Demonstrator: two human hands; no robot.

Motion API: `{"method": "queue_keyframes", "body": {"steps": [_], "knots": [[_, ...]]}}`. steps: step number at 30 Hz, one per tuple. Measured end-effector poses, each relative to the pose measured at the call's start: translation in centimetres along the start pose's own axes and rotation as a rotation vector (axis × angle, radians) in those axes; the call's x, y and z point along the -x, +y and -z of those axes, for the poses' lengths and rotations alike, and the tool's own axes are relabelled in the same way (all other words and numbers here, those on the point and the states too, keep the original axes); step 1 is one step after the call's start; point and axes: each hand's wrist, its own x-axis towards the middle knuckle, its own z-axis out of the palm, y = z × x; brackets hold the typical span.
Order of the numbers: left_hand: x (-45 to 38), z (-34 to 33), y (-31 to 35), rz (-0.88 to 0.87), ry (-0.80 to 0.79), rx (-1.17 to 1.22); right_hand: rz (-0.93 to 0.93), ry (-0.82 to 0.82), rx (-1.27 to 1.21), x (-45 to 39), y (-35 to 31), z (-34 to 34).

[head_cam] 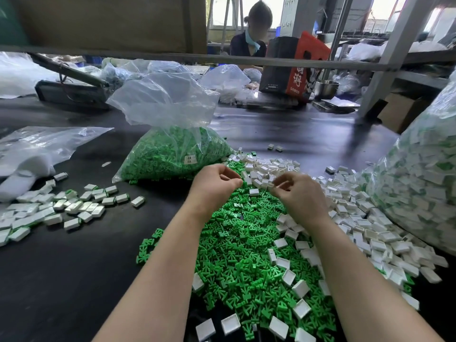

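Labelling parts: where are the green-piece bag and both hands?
green-piece bag [170, 155], head view, its filled lower part
left hand [213, 187], head view, back of the hand
right hand [299, 196], head view, back of the hand

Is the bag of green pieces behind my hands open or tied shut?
Open: the bag has a loose, flared neck standing up, with no knot or tie visible.

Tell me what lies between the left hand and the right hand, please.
In the head view, one white case lies there on the loose green pieces, between the left hand and the right hand.

One left hand [214, 186], one right hand [299, 197], one green-filled bag [172, 154]
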Motion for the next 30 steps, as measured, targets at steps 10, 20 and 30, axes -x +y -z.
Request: {"method": "queue_keyframes", "body": {"steps": [10, 20, 30], "knots": [[0.4, -2.3, 0.7, 0.123, -0.158, 0.503, 0.31, 0.148, -0.22, 0.1, -2.6, 0.7], [0.3, -0.9, 0.7, 0.079, -0.199, 0.743, 0.156, 0.035, -0.649, 0.2, -3.0, 0.9], [0.2, -0.2, 0.4, 0.118, -0.255, 0.829, 0.241, 0.022, -0.57, 0.1, -2.8, 0.3]]}}
